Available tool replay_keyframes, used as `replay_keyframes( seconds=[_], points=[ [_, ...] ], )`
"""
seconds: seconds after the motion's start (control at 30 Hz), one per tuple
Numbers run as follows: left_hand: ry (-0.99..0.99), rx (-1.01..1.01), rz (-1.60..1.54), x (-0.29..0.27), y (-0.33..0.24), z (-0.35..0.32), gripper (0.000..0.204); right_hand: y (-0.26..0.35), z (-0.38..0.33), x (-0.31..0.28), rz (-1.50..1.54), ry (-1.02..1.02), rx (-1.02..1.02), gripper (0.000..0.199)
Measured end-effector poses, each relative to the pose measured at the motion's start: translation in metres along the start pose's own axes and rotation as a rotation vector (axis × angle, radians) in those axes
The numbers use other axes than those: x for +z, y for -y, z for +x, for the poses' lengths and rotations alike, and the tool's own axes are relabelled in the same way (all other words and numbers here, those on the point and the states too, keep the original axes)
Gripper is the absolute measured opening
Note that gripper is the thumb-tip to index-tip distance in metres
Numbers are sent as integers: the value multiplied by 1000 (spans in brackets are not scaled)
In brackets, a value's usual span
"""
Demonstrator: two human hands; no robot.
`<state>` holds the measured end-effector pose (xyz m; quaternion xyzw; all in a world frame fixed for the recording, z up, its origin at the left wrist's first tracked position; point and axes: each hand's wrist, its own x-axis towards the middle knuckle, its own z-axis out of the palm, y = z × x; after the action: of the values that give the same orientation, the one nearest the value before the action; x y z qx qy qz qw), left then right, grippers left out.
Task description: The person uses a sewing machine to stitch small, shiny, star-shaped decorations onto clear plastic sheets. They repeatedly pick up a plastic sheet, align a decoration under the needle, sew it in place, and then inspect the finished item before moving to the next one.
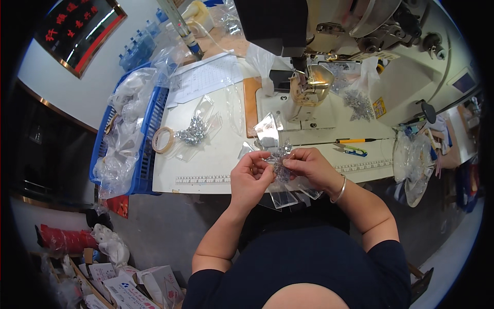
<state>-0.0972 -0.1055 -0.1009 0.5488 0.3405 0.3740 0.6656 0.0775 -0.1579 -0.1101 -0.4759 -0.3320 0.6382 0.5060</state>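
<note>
In front of the sewing machine (309, 87), at the table's near edge, I hold a bundle of shiny clear plastic pieces (280, 167) gathered at a silvery middle. My left hand (252, 175) is closed at the bundle's left side, thumb and fingers pinched together. From the right, my right hand (311, 166) grips the same bundle between thumb and fingers. Clear strips stick out above and below the hands. A similar silvery bundle (193, 131) lies on the table to the left, beside a roll of tape (163, 140).
A blue basket (146, 149) full of plastic bags stands at the left. Papers (206, 77) lie behind. An orange-and-black pen-like tool (355, 140) and green-handled thread snips (352, 150) lie right of my hands. More silvery pieces (359, 103) sit beside the machine.
</note>
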Motion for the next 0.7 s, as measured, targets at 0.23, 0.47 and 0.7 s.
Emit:
replay_keyframes(
  seconds=[0.23,0.47,0.7],
  points=[
    [-8,-7,9,2,-2,0,25,-4,0,-1,-20,1,-39,13],
    [1,-34,-42,2,3,1,25,-3,-3,-1,-38,-1,-35,13],
    [11,-18,-20,3,4,0,26,-8,-5,-1,-19,-11,-83,13]
  ],
)
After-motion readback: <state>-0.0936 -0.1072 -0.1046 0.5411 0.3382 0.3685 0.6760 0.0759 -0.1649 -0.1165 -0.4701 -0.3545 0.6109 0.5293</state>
